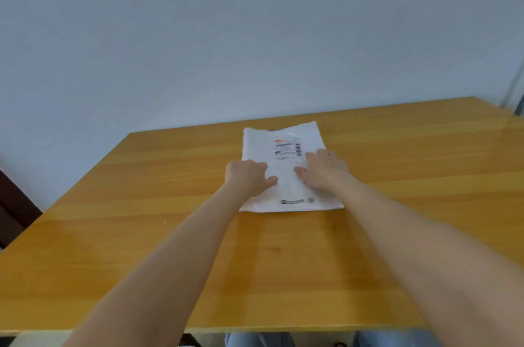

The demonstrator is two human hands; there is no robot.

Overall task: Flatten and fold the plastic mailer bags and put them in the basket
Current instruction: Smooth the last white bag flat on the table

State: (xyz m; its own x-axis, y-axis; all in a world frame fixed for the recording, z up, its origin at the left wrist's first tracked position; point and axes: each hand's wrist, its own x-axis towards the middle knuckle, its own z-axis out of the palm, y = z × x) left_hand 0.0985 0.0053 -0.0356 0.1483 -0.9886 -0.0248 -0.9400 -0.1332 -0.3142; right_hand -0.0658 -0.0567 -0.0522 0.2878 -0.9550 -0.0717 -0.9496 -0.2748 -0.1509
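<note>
I see one white mailer bag [283, 165] lying flat on the wooden table [141, 247], a little right of centre in the frame. Its printed label faces up. The bag's far edge sits close to the table's back edge, which meets the pale wall [198, 34], and that far edge looks slightly ragged. The near edge lies straight and is well apart from the table's front edge at the bottom of the frame.

My right hand [323, 171] rests palm-down on the right half of the bag, fingers stretched out flat and thumb pointing inward. My left hand [249, 176] sits on the bag's left edge with its knuckles bent and its thumb laid on the plastic. I cannot tell whether those fingers pinch the edge or only press it.

Bare tabletop spreads wide on the lower left and on the right of the bag. The table's left edge runs diagonally toward a dark piece of furniture [11, 205] at the left border. Knees in light fabric [255, 339] show under the front edge.
</note>
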